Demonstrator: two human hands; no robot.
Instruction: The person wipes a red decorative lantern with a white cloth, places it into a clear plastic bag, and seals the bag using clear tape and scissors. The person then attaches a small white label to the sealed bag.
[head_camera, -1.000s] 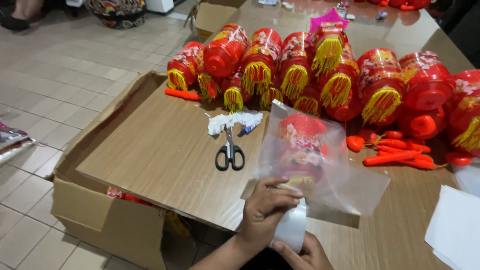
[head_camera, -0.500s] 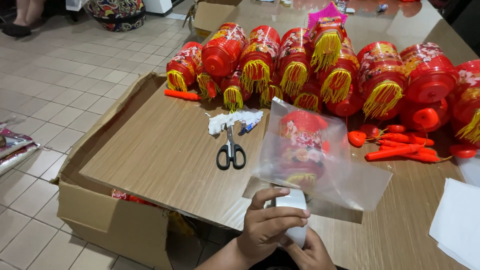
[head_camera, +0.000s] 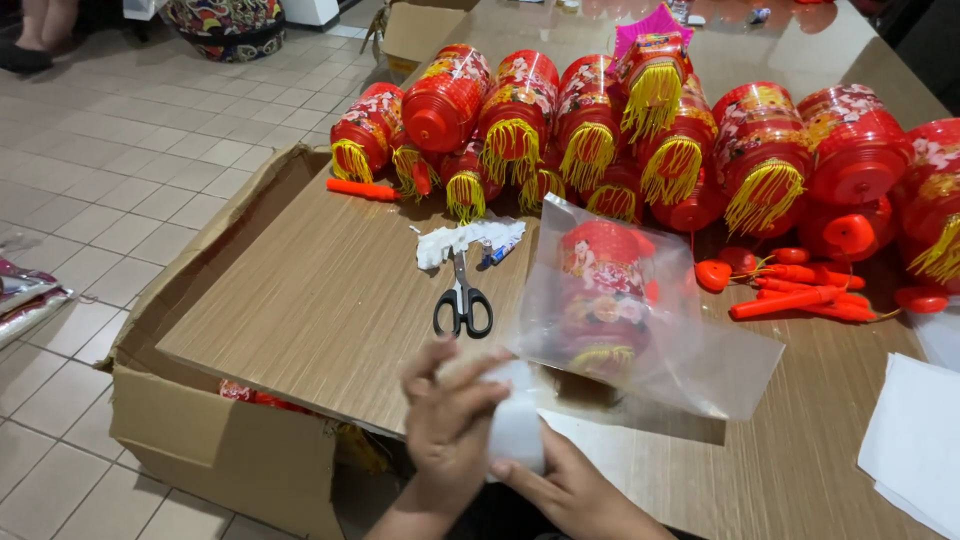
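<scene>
At the near edge of the wooden table (head_camera: 330, 300), my left hand (head_camera: 450, 420) and my right hand (head_camera: 580, 495) together grip a white roll of tape (head_camera: 517, 428). The left hand's fingers curl over the roll's top; the right hand holds it from below. Just beyond them lies a clear plastic bag (head_camera: 640, 310) with a red lantern with a yellow tassel (head_camera: 600, 290) inside. Black-handled scissors (head_camera: 463, 300) lie to the left of the bag, beside a crumpled white scrap (head_camera: 465, 240).
Several red lanterns with yellow tassels (head_camera: 640, 120) are heaped across the back of the table. Loose orange-red plastic handles (head_camera: 800, 290) lie at right. White paper sheets (head_camera: 915, 440) sit at the right edge. An open cardboard box (head_camera: 215, 440) stands on the tiled floor at left.
Both hands have stayed at the table's edge with the white roll. The left hand's fingers have shifted over its top and the roll sits a little higher between the hands.
</scene>
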